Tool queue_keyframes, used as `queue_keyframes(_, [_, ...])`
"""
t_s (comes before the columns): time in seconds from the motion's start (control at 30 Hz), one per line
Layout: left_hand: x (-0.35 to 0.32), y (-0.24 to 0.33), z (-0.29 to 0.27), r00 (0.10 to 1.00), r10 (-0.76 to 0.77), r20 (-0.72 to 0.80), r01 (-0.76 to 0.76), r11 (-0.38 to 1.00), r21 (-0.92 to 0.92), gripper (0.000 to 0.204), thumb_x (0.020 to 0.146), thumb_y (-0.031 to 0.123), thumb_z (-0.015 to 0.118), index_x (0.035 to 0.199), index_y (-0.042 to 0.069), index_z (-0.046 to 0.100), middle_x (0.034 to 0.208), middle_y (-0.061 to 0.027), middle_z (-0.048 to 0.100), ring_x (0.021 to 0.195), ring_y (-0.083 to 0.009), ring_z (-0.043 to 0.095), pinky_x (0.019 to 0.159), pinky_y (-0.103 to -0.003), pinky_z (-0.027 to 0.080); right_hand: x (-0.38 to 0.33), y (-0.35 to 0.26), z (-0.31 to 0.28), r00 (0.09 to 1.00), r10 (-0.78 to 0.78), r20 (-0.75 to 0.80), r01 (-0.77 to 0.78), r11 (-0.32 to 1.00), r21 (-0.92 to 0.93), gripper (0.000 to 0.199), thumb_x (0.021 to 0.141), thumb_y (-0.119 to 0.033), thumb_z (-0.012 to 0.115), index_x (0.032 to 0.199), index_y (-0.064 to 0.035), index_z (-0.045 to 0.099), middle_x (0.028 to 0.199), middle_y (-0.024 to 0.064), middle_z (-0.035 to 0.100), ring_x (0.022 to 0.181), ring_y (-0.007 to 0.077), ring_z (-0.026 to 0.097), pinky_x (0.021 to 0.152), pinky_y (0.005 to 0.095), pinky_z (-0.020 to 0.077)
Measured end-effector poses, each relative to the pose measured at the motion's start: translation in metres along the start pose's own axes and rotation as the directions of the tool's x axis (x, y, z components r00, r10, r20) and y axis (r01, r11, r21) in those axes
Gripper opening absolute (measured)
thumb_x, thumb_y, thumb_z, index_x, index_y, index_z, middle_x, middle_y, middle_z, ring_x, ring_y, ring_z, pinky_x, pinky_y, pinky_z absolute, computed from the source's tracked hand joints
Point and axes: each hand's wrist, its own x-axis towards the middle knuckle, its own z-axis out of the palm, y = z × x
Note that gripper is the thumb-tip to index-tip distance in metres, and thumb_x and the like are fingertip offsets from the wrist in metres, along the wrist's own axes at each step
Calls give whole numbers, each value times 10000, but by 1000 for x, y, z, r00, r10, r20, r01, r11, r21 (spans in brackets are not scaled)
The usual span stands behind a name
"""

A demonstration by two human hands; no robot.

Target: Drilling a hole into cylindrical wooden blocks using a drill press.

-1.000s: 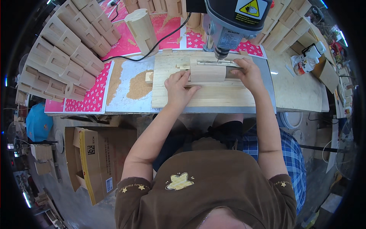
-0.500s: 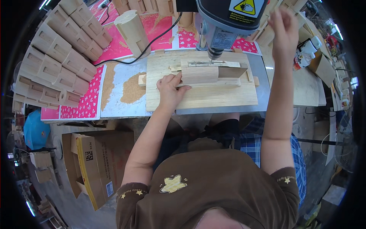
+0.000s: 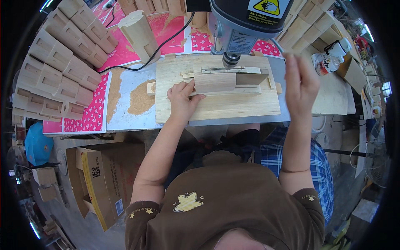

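A pale wooden block (image 3: 214, 82) lies in a wooden jig on a flat wooden board (image 3: 216, 109). My left hand (image 3: 181, 100) is closed on the block's left end, fingertips over its upper edge and thumb along the near side. Right above the block, the chuck (image 3: 231, 61) of a drill press (image 3: 248, 21) hangs close to the jig's far strip; its bit is hidden. To the right, my right hand (image 3: 302, 83) is raised with curled fingers around the end of a drill press lever (image 3: 276, 45), slightly blurred.
Stacked wooden blocks with slots (image 3: 54, 75) stand at the left. One upright wooden piece (image 3: 139, 35) stands behind a black cable (image 3: 166, 45). Sawdust (image 3: 141, 98) lies on the table. A bottle (image 3: 329, 64) stands right; a cardboard box (image 3: 110, 175) sits below.
My right hand has come down and nearer with the lever. The chuck has lowered toward the jig, and the bit no longer shows. My left hand keeps its hold on the block.
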Motion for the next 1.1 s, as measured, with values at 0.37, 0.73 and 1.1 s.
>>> queue_keyframes(0.37, [4, 1, 7, 1000, 15, -1, -15, 1000, -14, 515, 586, 249, 803, 1046, 78, 646, 773, 11, 556, 827, -195, 505, 818, -377, 298, -44, 41, 47, 992, -105, -64, 105, 994, -4, 49, 829, -67, 595, 832, -40, 636, 647, 77, 534, 580, 226, 506, 575, 351, 373])
queue_keyframes(0.73, [17, 34, 35, 994, 98, 39, -98, 995, 4, 551, 591, 285, 793, 1085, 94, 641, 814, -4, 570, 861, -202, 523, 846, -400, 289, 139, 42, 22, 993, 30, -116, -35, 999, -41, 314, 888, -233, 486, 768, 43, 574, 661, 155, 554, 646, 253, 543, 638, 313, 430])
queue_keyframes(1.1, [11, 24, 27, 997, 74, 21, -74, 997, 4, 546, 610, 288, 783, 1107, 113, 637, 801, -12, 547, 839, -206, 516, 857, -399, 287, 7, 2, -3, 999, 24, -24, -21, 992, 127, 131, 870, -103, 557, 833, 9, 613, 600, 89, 509, 550, 119, 484, 526, 295, 382])
